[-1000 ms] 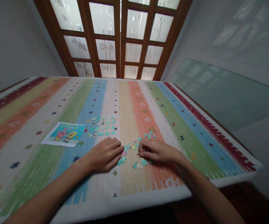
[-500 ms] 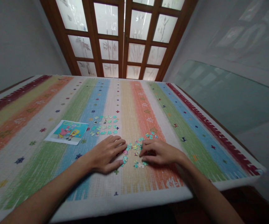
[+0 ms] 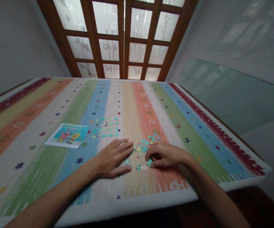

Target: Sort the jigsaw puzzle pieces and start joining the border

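Observation:
My left hand (image 3: 114, 156) lies flat and open on the striped cloth (image 3: 44, 158), fingertips touching a loose heap of small teal puzzle pieces (image 3: 143, 147). My right hand (image 3: 166, 155) rests just right of the heap with fingers curled, thumb and forefinger pinched on a teal piece (image 3: 149, 162). Two more pieces (image 3: 141, 167) lie between my hands near the front. A second, spread-out group of pieces (image 3: 105, 128) sits farther back on the blue stripe.
A printed cartoon reference picture (image 3: 67, 135) lies to the left of the pieces. The table's front edge (image 3: 127, 207) is close to my forearms and its right edge (image 3: 222, 126) runs along a wall. Wooden glazed doors (image 3: 124, 38) stand behind.
My left hand has slid a little right and flattened its fingers toward the heap. My right hand has drawn back and down, pinching a piece at the heap's near side.

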Motion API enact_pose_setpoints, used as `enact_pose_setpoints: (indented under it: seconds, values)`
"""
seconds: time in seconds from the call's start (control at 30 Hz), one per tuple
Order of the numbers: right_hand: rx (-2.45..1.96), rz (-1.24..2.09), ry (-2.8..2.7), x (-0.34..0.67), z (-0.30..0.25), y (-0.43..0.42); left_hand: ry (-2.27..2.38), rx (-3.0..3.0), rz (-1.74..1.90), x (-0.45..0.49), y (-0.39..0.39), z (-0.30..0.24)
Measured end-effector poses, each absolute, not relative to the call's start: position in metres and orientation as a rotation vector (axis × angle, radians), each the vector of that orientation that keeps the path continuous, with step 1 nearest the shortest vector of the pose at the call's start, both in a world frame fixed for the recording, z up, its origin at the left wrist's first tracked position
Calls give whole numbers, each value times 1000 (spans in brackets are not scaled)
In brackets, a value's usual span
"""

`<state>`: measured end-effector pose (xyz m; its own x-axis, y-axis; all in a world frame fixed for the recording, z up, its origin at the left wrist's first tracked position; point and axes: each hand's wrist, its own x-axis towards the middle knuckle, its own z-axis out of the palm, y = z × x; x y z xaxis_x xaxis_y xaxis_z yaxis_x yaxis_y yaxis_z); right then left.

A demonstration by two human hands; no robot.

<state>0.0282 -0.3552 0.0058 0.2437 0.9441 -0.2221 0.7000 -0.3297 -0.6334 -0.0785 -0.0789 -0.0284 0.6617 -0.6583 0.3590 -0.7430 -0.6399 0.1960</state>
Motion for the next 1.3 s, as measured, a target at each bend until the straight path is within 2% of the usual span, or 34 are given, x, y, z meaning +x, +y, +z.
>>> enact_pose_setpoints:
  seconds: [0.37,0.6,0.77,0.9,1.13,1.3]
  values:
    - [-2137,793,-1480,32,4,-358,-1316,2378,237,-99,-112,-21]
    - [-2082,740,-1509,36,-2,-358,-1287,2358,206,-98,-115,-25]
    - [-2011,819,-1357,39,2,-359,-1254,2338,145,-101,-116,-25]
    - [-1948,809,-1200,40,0,-358,-1247,2309,153,-103,-116,-27]
    - [-2096,708,-1153,38,-8,-349,-1195,2279,130,-103,-116,-19]
    - [-2068,708,-1183,43,-10,-356,-1163,2336,264,-100,-110,-17]
